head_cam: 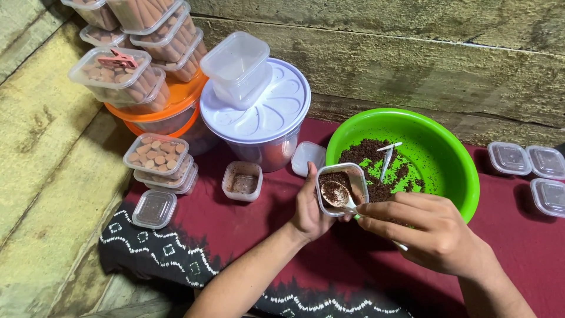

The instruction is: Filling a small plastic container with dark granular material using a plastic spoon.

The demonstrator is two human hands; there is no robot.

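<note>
My left hand (pixel 308 209) holds a small clear plastic container (pixel 342 184) with dark brown crumbs inside, just at the near rim of a green bowl (pixel 447 176). My right hand (pixel 428 231) grips a white spoon (pixel 337 194) loaded with the same brown crumbs, its bowl over the container's mouth. The green bowl holds a scatter of dark crumbs (pixel 369 159) and a second white spoon (pixel 386 160) lying in it.
A small open tub with brown residue (pixel 242 181) and a loose clear lid (pixel 308 157) sit left of my left hand. Stacked filled tubs (pixel 159 162), a white-lidded round canister (pixel 259 118), an orange-lidded tub (pixel 170 106) stand behind. Empty lidded tubs (pixel 529 168) lie right. A dark red cloth (pixel 247 229) covers the surface.
</note>
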